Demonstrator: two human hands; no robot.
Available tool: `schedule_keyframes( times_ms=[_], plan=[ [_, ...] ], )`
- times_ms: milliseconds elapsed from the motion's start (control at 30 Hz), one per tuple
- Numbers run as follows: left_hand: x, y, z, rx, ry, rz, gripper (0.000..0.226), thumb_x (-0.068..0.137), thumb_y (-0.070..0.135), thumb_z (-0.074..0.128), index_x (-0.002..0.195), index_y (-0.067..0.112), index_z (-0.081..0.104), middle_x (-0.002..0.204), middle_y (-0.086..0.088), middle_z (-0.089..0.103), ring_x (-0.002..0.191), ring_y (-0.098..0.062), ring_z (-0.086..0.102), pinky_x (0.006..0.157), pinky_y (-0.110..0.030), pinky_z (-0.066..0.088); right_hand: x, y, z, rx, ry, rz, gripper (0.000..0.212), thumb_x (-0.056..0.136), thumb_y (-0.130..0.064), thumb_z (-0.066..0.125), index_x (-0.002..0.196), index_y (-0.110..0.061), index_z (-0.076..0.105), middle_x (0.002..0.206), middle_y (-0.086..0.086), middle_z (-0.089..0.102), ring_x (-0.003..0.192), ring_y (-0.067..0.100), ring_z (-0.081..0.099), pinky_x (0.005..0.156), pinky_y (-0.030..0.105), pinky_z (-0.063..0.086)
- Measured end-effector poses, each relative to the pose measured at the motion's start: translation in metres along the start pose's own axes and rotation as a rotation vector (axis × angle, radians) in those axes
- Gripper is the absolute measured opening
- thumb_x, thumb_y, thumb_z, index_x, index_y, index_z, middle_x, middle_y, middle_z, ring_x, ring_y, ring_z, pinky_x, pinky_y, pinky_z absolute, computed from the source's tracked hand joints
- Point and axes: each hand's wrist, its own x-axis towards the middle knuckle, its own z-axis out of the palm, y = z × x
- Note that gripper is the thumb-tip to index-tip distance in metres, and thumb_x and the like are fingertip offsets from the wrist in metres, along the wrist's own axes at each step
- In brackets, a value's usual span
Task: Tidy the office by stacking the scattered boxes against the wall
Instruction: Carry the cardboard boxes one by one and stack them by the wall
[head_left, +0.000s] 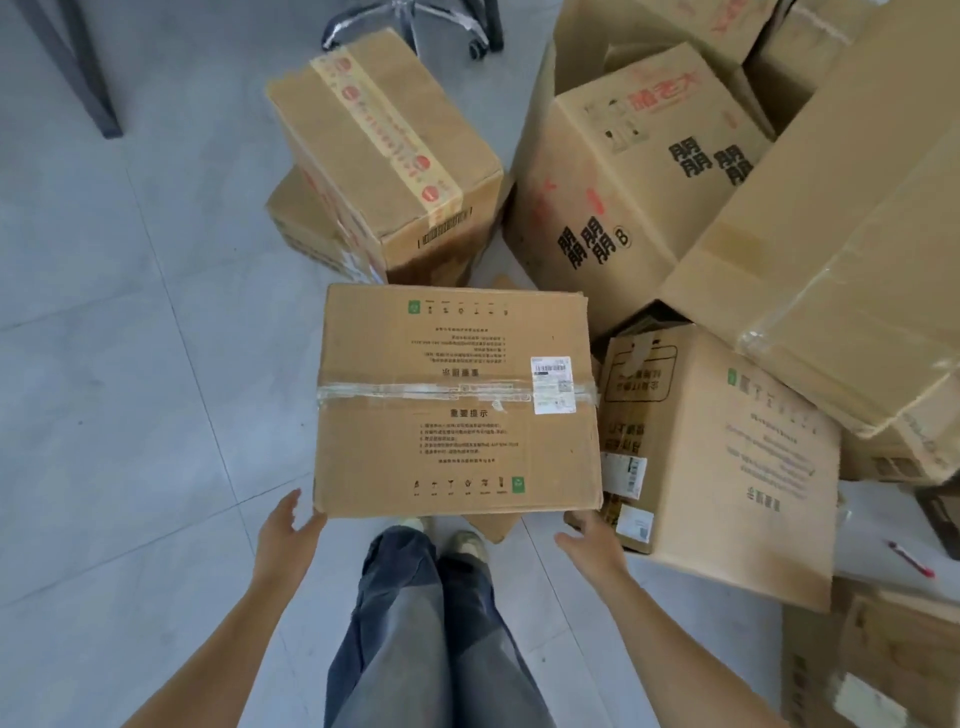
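Taped box (457, 400) lies flat just beyond the fingertips, its near corners between the two hands. Left hand (288, 530) and right hand (587, 540): fingers apart, gripping nothing; contact unclear. Best: grip opposite sides low, lift level, clear of the leaning box (717, 467) beside the right fingers.
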Motion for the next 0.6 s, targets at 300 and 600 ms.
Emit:
schedule_keyframes(
  times_ms=[300,600],
  plan=[
    [0.071,-0.055,0.041,0.035,0.027,-0.127,0.076,0.087,0.013,0.064,0.149,0.01,0.02,0.153,-0.016,0.027,0.14,-0.031,0.026,0.113,-0.047,0.026,0.113,0.01,-0.009,-0.027,0.101,-0.006,0.074,0.074,-0.013,0.073,0.138,-0.012,0.036,0.129,0.014,0.05,0.117,0.032,0.047,0.097,0.043,0.044],
    [0.111,-0.081,0.067,-0.043,0.036,-0.194,0.063,0.088,0.009,0.062,0.143,0.007,0.032,0.144,-0.016,0.04,0.131,-0.032,0.038,0.103,-0.04,0.031,0.163,0.039,0.001,0.115,0.042,0.161,0.068,0.082,-0.005,0.066,0.141,-0.005,0.029,0.137,0.016,0.042,0.122,0.034,0.044,0.091,0.037,0.039]
  ],
)
